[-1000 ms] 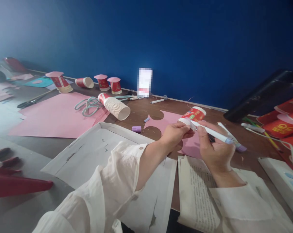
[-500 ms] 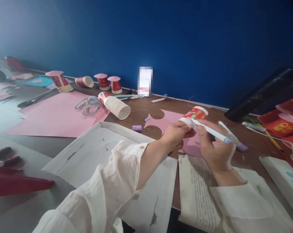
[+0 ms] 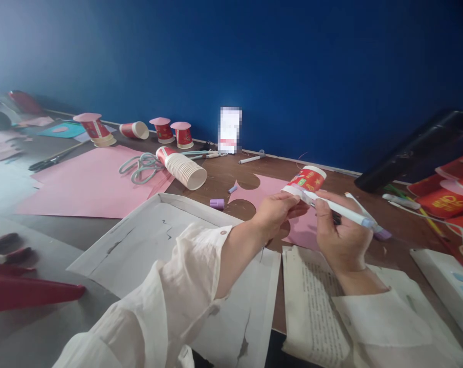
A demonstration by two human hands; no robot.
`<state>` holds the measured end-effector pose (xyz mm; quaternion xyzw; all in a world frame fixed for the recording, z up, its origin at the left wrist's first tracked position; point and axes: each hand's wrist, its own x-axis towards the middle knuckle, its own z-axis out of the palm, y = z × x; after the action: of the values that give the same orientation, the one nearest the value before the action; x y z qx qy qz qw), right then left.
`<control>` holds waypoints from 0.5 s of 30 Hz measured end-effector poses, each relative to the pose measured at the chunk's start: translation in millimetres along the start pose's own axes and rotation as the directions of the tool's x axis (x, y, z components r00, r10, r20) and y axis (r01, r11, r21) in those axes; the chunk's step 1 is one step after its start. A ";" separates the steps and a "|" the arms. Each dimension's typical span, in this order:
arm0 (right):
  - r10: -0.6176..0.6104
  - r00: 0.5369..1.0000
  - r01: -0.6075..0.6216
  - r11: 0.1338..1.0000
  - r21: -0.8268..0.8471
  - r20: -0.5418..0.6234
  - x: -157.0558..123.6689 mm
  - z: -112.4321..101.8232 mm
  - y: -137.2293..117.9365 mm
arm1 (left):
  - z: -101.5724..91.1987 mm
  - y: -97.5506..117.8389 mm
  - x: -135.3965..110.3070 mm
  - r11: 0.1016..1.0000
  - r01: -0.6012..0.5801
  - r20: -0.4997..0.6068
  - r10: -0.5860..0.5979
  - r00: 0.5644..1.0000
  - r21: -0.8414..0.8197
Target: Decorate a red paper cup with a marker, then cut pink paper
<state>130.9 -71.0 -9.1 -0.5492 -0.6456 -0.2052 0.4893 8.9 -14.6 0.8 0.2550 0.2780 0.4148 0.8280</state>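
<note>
My left hand [image 3: 281, 212] is closed on a red paper cup [image 3: 307, 178], which lies tilted with its white rim towards me. In my right hand [image 3: 342, 232] is a white marker [image 3: 340, 208], gripped like a pen, its tip at the cup's rim where a pale purple patch shows. Under both hands lies a pink paper sheet [image 3: 302, 225] with rounded cut-outs. A purple marker cap [image 3: 216, 204] rests on the table left of my left hand. Another white marker [image 3: 364, 212] with a purple end lies behind my right hand.
A stack of paper cups [image 3: 185, 171] lies left of centre, beside a grey cord [image 3: 139, 168]. Red cups with pink discs [image 3: 181, 125] stand along the blue wall. A phone [image 3: 230, 130] leans there. Nearer are a white box lid [image 3: 216, 255], printed pages [image 3: 315, 306] and a power strip [image 3: 452, 286].
The cup has turned and shifted slightly left in my left hand. The marker tip has moved a little along the rim, and the purple patch is more visible.
</note>
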 end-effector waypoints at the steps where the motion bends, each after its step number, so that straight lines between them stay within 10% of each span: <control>1: 0.000 1.000 0.000 1.000 -0.001 0.002 0.0 0.1 0.1 | 0.4 0.2 -0.2 1.000 0.000 -0.006 0.000 1.000 0.007; 15: 0.069 0.998 -0.068 0.993 0.095 -0.003 -1.4 0.0 -5.5 | -2.3 -3.4 3.0 0.999 -0.039 -0.061 0.041 0.997 0.037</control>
<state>125.8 -73.4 -8.8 -0.5465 -0.6340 -0.1588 0.5236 10.7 -13.5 -3.8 0.2622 0.3057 0.4340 0.8059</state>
